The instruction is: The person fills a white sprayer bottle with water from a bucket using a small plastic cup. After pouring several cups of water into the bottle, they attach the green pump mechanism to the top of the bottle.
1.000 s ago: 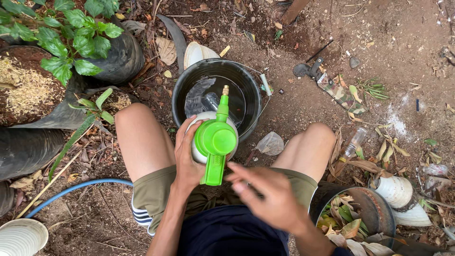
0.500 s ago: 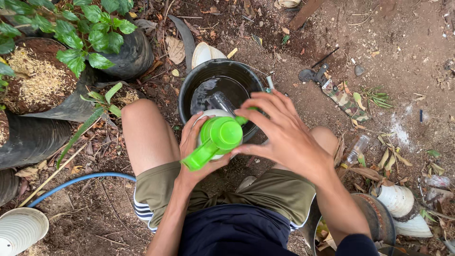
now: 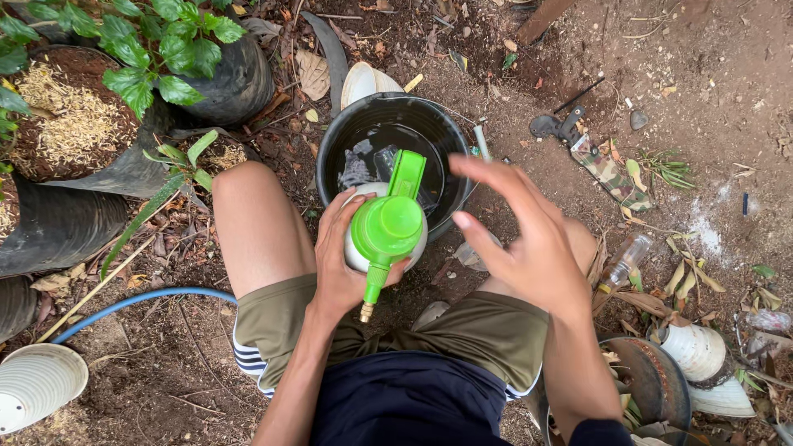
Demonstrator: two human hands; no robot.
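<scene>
The right hand [image 3: 529,239] has come off the sprayer head since half a second ago, and the green head has turned: its nozzle now points to 6 o'clock, toward the person, where before it pointed to about 8. The right hand hovers at 3 o'clock of the sprayer [image 3: 385,231], apart from it, fingers spread and loosely curved, holding nothing.

The left hand [image 3: 343,264] is wrapped around the sprayer's white body from the 9 o'clock side, fingers curled over the far side and thumb near the bottom, gripping it firmly. The sprayer is held upright between the knees, over the near rim of the bucket [image 3: 450,140]. Its green trigger lever sticks out toward 12 o'clock, above the bucket's dark water; the small brass nozzle tip hangs at 6 o'clock.

The black bucket stands on bare soil at 12 o'clock of the sprayer, with a pale object half sunk in the water. Just behind the bucket at 11 o'clock lies a white bowl [image 3: 368,83]. At 3 o'clock of the bucket a knife [image 3: 591,157] with a camouflage sheath lies on the ground. A blue hose [image 3: 140,301] curves at 8 o'clock, by the left thigh. Leafy plants [image 3: 157,49] in black bags fill the 10 o'clock corner, and a white pot [image 3: 37,384] sits at 8 o'clock, well apart.
</scene>
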